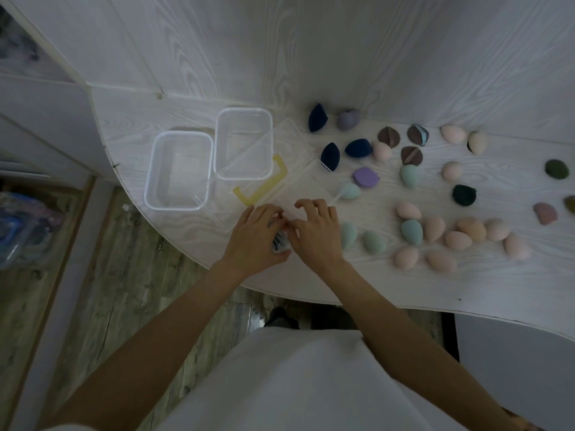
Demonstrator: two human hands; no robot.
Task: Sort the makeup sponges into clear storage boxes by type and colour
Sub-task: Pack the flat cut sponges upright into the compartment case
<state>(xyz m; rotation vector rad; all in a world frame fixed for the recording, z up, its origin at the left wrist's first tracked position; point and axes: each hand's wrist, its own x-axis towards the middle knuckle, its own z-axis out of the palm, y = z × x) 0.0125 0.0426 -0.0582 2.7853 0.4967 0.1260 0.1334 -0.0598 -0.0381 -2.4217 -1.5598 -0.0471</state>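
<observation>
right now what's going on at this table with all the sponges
A person stands at a white table sorting makeup sponges. Both hands meet at the near edge: the left hand grips a small item, too hidden to identify, and the right hand works at it with curled fingers. Two clear boxes sit open, with nothing visible inside. The sponges, pink, green, blue, purple and brown, lie loose to the right.
</observation>
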